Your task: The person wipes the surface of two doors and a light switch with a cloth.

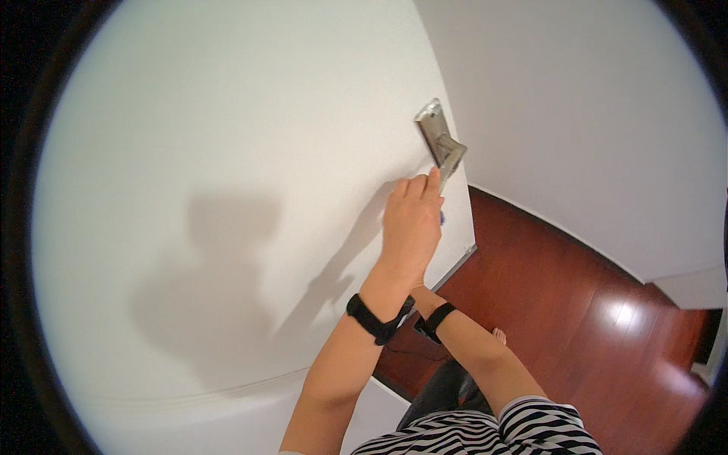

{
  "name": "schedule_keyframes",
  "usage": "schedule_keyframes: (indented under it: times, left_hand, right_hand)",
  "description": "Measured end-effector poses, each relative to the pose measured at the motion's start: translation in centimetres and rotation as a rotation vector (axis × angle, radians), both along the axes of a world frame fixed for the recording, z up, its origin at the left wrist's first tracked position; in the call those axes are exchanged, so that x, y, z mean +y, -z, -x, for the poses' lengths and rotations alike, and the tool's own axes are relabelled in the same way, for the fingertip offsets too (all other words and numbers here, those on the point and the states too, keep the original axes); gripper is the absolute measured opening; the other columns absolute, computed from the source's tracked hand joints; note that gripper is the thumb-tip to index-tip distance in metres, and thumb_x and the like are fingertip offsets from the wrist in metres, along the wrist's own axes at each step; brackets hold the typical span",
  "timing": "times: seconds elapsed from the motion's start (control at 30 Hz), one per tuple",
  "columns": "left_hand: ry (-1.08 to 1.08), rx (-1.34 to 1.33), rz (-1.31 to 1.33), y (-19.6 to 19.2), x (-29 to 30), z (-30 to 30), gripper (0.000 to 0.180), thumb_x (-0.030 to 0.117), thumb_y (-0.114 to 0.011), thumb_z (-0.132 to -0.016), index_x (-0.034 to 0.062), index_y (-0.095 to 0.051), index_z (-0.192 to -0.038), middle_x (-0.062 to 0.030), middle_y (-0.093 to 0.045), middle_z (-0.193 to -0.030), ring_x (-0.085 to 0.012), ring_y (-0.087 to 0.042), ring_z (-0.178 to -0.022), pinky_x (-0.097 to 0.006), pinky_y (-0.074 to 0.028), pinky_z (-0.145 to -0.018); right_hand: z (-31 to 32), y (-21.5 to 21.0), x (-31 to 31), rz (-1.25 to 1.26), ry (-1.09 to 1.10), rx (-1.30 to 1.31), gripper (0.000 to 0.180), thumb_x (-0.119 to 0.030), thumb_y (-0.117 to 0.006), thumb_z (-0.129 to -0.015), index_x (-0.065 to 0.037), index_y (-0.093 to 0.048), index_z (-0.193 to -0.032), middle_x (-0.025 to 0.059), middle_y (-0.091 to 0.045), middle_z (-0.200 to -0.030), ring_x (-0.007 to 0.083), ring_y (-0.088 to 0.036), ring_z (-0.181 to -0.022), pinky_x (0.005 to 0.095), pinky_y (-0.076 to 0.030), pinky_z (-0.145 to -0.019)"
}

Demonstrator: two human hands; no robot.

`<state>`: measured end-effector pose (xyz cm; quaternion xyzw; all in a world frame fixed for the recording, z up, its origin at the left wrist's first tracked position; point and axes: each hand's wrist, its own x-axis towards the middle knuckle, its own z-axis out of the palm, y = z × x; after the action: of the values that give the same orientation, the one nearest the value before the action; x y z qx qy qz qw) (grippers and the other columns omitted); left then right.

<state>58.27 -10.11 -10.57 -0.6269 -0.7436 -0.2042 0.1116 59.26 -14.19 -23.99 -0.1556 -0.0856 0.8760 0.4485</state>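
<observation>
A silvery metal door handle [449, 155] with a long backplate [433, 125] is fixed near the edge of a white door [303, 114]. My left hand [413, 216] is at the lever, back of the hand towards me, fingers bent beside its near end. Its thumb is out of sight. A small blue patch [442, 218] shows at that hand's right edge; I cannot make out what it belongs to. My right hand [418, 286] is almost wholly hidden behind my left wrist, so its fingers cannot be seen.
Black straps [368, 320] go round both wrists. A pale wall [599, 136] stands to the right, above a glossy red-brown wood floor [546, 280]. A bare foot [499, 335] shows by my right forearm, and a thin dark cable [406, 353] lies near the door's bottom.
</observation>
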Motion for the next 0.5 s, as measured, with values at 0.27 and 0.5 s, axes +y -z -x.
schedule_keyframes:
  times: [0.27,0.5]
  left_hand:
    - [-0.085,0.056,-0.001,1.1,-0.2,-1.4,0.044,0.007,-0.054,-0.082,-0.0067,-0.05,-0.124,-0.0145,-0.056,-0.113,-0.0281,-0.052,-0.099,-0.04,-0.043,-0.087]
    - [-0.127,-0.186,-0.244,-1.9,-5.6,-4.0,0.045,0.003,-0.055,-0.083,-0.0017,-0.048,-0.127,-0.0187,-0.048,-0.133,-0.0327,-0.04,-0.128,-0.046,-0.031,-0.107]
  right_hand:
    - [-3.1,-2.2,-0.5,0.059,-0.232,0.129,0.047,-0.029,-0.042,-0.097,-0.004,-0.034,-0.136,0.0134,-0.044,-0.126,0.0259,-0.045,-0.114,0.0373,-0.039,-0.096]
    - [-6.1,-3.7,-1.2,0.001,-0.436,0.201,0.047,-0.032,-0.041,-0.098,-0.005,-0.034,-0.136,0.0123,-0.046,-0.124,0.0246,-0.047,-0.112,0.0359,-0.041,-0.094]
